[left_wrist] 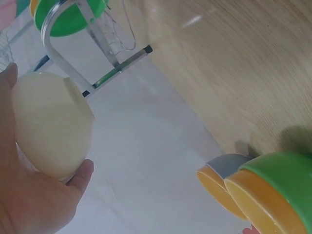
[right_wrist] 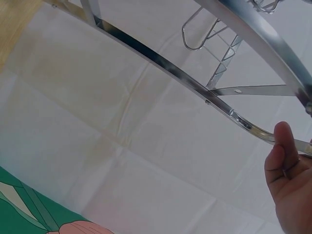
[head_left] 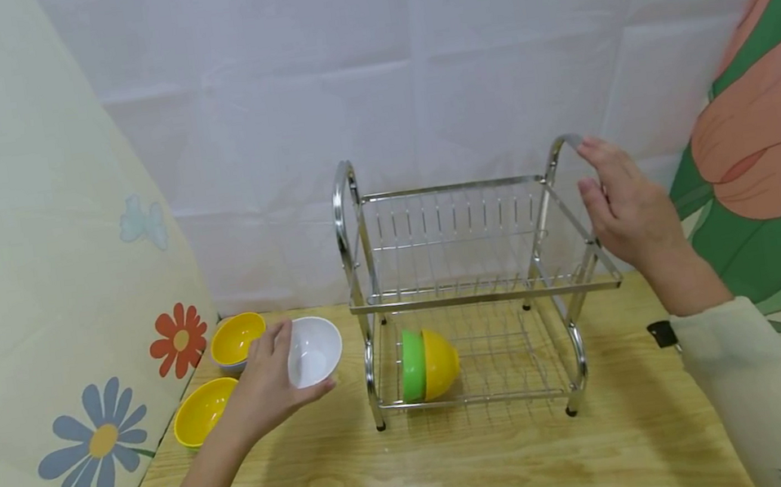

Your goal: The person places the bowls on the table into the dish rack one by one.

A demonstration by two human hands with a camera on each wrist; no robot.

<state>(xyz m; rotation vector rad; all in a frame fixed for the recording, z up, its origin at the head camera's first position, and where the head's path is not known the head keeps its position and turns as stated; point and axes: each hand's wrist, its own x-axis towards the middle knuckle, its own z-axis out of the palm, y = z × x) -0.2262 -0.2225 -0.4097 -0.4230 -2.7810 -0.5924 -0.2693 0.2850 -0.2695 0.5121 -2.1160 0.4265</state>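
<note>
Left hand pinches the white bowl between thumb and fingers, left of the metal rack on the desk. Right hand, fingers extended, touches the rack's right top rail. Green bowl and yellow bowl touch, on edge, in its lower tier.

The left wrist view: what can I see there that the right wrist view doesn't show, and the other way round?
Only the left wrist view: the left hand holding a white bowl, the stacked bowls with yellow insides, and a green bowl on the metal rack.

Only the right wrist view: the right hand, its fingers at the rack's curved side frame.

Both: parts of the rack, the wooden tabletop and the pale cloth backdrop.
</note>
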